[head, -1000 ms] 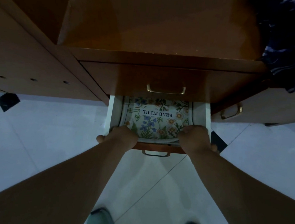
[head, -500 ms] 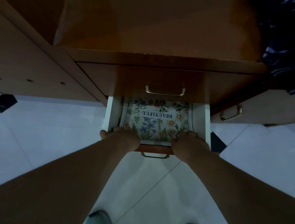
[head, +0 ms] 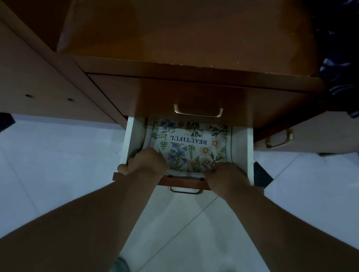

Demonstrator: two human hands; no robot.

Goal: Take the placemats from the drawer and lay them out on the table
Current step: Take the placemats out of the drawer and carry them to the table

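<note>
A floral placemat [head: 187,146] printed with the word BEAUTIFUL lies in the open white-sided drawer [head: 249,154], below a closed drawer. My left hand [head: 145,162] grips the placemat's near left corner, fingers curled over its edge, thumb outside the drawer wall. My right hand [head: 228,177] grips the near right corner, fingers tucked under the edge. The mat's near edge curves up a little between my hands. Whether more mats lie beneath is hidden.
The wooden cabinet top [head: 193,29] juts out above the drawers. The closed upper drawer has a brass handle [head: 198,111]; another handle [head: 279,141] is on the right unit. Dark patterned cloth [head: 352,53] hangs at upper right. Pale tiled floor [head: 43,168] and my shoes lie below.
Both hands have shifted slightly toward me along the mat's near edge and closed tighter on its corners. The mat's near edge has lifted a little.
</note>
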